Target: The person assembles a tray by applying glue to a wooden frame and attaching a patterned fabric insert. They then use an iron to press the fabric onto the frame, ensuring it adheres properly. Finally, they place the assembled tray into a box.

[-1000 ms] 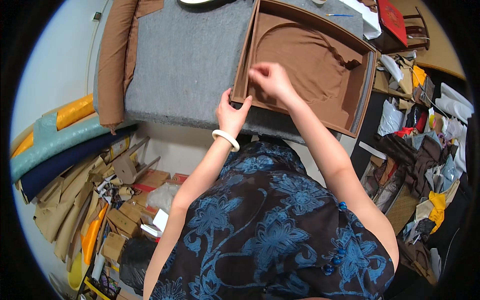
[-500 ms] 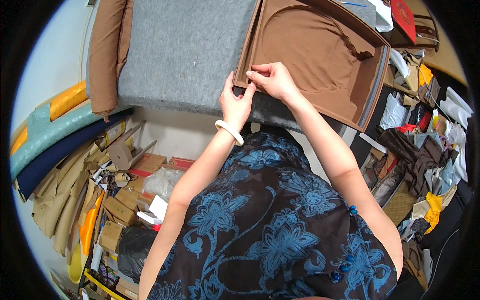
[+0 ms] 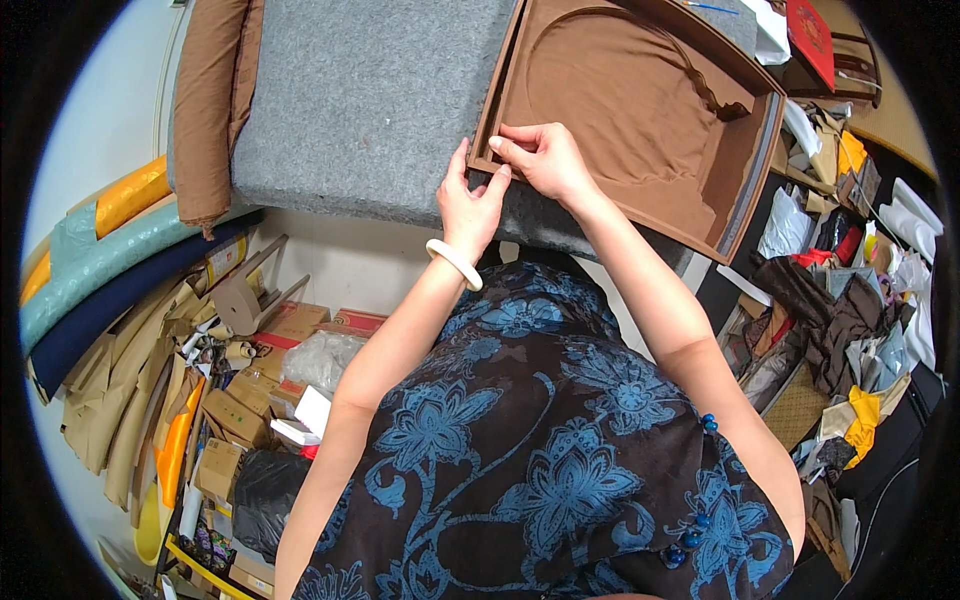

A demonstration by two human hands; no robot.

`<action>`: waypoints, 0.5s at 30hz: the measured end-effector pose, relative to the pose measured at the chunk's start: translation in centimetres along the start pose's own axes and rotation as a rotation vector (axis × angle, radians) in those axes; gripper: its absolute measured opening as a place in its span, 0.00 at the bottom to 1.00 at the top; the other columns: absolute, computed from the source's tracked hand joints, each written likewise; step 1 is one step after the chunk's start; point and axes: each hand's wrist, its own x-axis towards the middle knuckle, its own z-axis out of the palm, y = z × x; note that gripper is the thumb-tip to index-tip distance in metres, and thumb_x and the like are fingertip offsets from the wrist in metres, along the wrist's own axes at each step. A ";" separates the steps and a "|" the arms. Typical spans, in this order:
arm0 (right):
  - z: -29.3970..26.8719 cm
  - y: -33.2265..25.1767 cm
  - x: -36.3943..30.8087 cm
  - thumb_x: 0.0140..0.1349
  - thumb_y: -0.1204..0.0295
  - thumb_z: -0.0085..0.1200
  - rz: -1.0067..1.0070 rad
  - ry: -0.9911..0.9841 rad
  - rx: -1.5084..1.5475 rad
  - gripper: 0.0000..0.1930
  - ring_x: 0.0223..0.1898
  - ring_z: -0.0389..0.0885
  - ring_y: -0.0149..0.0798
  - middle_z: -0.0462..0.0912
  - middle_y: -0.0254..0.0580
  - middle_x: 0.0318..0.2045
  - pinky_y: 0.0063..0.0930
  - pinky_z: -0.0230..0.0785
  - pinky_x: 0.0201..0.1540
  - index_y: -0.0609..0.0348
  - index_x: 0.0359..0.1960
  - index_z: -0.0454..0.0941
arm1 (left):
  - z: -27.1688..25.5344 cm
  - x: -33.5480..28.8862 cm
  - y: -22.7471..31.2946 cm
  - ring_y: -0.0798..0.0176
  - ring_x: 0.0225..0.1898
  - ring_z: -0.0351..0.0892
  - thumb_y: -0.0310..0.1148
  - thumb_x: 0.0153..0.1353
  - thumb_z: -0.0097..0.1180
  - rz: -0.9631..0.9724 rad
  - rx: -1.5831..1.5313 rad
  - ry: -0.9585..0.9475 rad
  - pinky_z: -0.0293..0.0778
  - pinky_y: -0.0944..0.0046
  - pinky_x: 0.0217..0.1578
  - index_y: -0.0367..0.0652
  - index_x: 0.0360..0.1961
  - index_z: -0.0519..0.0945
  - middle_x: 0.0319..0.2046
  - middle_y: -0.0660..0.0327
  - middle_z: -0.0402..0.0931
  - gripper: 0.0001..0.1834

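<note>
A shallow brown fabric-covered box (image 3: 640, 118) lies on the grey felt-covered table (image 3: 360, 100), with wrinkled brown cloth and a round outline inside. My left hand (image 3: 474, 204), a white bangle on its wrist, grips the box's near-left corner. Its fingers lie along the outer side wall and its thumb is at the front rim. Just beside it, my right hand (image 3: 548, 163) is closed in a pinch inside the same corner, against the inner left wall. Whatever lies between its thumb and fingertips is hidden.
A brown fabric roll (image 3: 207, 115) lies along the table's left side. Coloured material rolls (image 3: 130, 245) lean below it, near cardboard boxes (image 3: 240, 415). At the right are heaped cloth scraps (image 3: 830, 300) and a red panel (image 3: 808, 42).
Both hands stay at the same box corner. My right hand's pinch has shifted very slightly to the left. The whole view has moved a little.
</note>
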 end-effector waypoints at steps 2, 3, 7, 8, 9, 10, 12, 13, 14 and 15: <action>0.2 -0.2 -0.1 0.65 0.61 0.68 0.009 0.009 -0.004 0.22 0.40 0.90 0.35 0.91 0.54 0.41 0.30 0.81 0.45 0.68 0.53 0.85 | 0.0 0.0 0.1 0.59 0.56 0.81 0.30 0.63 0.69 -0.006 -0.015 -0.004 0.84 0.59 0.53 0.28 0.72 0.63 0.58 0.45 0.78 0.41; 0.3 -0.6 -0.2 0.65 0.61 0.68 0.014 0.013 -0.007 0.22 0.41 0.90 0.35 0.91 0.53 0.40 0.30 0.81 0.45 0.67 0.52 0.86 | -0.1 0.0 0.0 0.59 0.56 0.81 0.30 0.62 0.70 -0.002 -0.013 -0.006 0.84 0.59 0.53 0.28 0.72 0.63 0.58 0.45 0.78 0.41; 0.5 -1.9 -0.5 0.64 0.61 0.68 -0.008 0.043 -0.134 0.21 0.41 0.91 0.39 0.91 0.54 0.41 0.32 0.81 0.46 0.65 0.51 0.86 | 0.0 -0.1 0.2 0.61 0.58 0.79 0.28 0.64 0.68 -0.032 -0.026 -0.004 0.76 0.61 0.58 0.31 0.70 0.67 0.58 0.51 0.79 0.36; 0.6 -2.3 -0.5 0.64 0.61 0.68 -0.017 0.055 -0.160 0.21 0.41 0.91 0.40 0.90 0.54 0.41 0.33 0.81 0.47 0.65 0.51 0.87 | 0.1 -0.2 0.4 0.63 0.58 0.77 0.27 0.64 0.67 -0.052 -0.035 -0.001 0.72 0.63 0.61 0.33 0.69 0.70 0.57 0.54 0.79 0.34; 0.7 -2.5 -0.6 0.64 0.61 0.68 -0.026 0.067 -0.186 0.21 0.42 0.92 0.41 0.90 0.55 0.40 0.33 0.81 0.47 0.65 0.51 0.87 | 0.0 -0.1 0.1 0.61 0.58 0.79 0.29 0.63 0.68 -0.029 -0.007 -0.003 0.76 0.61 0.58 0.32 0.70 0.68 0.57 0.51 0.79 0.36; 0.8 -2.6 -0.6 0.64 0.61 0.68 -0.037 0.072 -0.191 0.20 0.42 0.92 0.42 0.90 0.55 0.40 0.34 0.81 0.47 0.65 0.51 0.87 | -0.1 0.0 -0.3 0.60 0.57 0.80 0.30 0.63 0.69 -0.007 0.020 -0.005 0.80 0.60 0.56 0.31 0.72 0.66 0.57 0.48 0.79 0.39; 0.9 -2.7 -0.6 0.64 0.61 0.68 -0.058 0.084 -0.200 0.20 0.42 0.92 0.43 0.90 0.56 0.40 0.34 0.81 0.47 0.65 0.50 0.87 | -0.3 0.2 -0.6 0.58 0.56 0.82 0.32 0.62 0.71 0.018 0.056 -0.012 0.84 0.58 0.53 0.31 0.73 0.64 0.57 0.45 0.79 0.42; 1.0 -2.8 -0.6 0.63 0.62 0.68 -0.055 0.085 -0.206 0.20 0.42 0.92 0.43 0.90 0.56 0.40 0.34 0.81 0.47 0.65 0.50 0.87 | -0.3 0.2 -0.5 0.58 0.56 0.82 0.32 0.62 0.70 0.021 0.064 -0.017 0.84 0.58 0.53 0.31 0.73 0.64 0.57 0.45 0.79 0.42; 1.1 -3.0 -0.6 0.63 0.62 0.68 -0.051 0.087 -0.213 0.20 0.42 0.92 0.43 0.90 0.56 0.39 0.34 0.81 0.47 0.65 0.50 0.87 | -0.3 0.2 -0.5 0.58 0.56 0.82 0.32 0.62 0.70 0.024 0.071 -0.023 0.84 0.58 0.53 0.31 0.72 0.64 0.57 0.45 0.79 0.42; 1.2 -3.3 -0.6 0.62 0.62 0.68 -0.048 0.088 -0.219 0.20 0.42 0.92 0.44 0.90 0.56 0.39 0.34 0.81 0.47 0.65 0.49 0.87 | -0.4 0.2 -0.5 0.58 0.56 0.82 0.32 0.62 0.70 0.024 0.068 -0.023 0.84 0.58 0.53 0.31 0.72 0.64 0.58 0.45 0.79 0.41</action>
